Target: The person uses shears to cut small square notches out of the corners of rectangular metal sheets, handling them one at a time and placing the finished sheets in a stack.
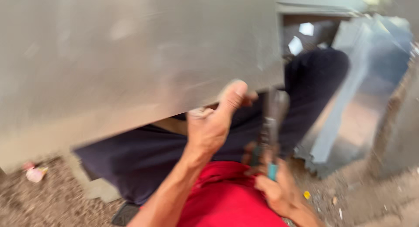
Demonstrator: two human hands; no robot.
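The left hand (214, 122) grips the lower edge of a grey metal sheet (131, 56); the right hand (279, 190) is closed around snips (268, 139).

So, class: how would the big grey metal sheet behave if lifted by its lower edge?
The metal sheet looks thin and wide, so it would probably flex. Its smooth face may be slippery. The left hand grips its bare edge, which could be sharp.

Blurry view. Stack of grey metal sheets (366, 91) leaning at right, lower edges on the gravelly dirt floor (52, 201). Pink-white scrap (35, 172) lying at left on the ground. Small yellow bit (307, 194) near the sheets' foot. Dark opening (305, 34) behind, top right.
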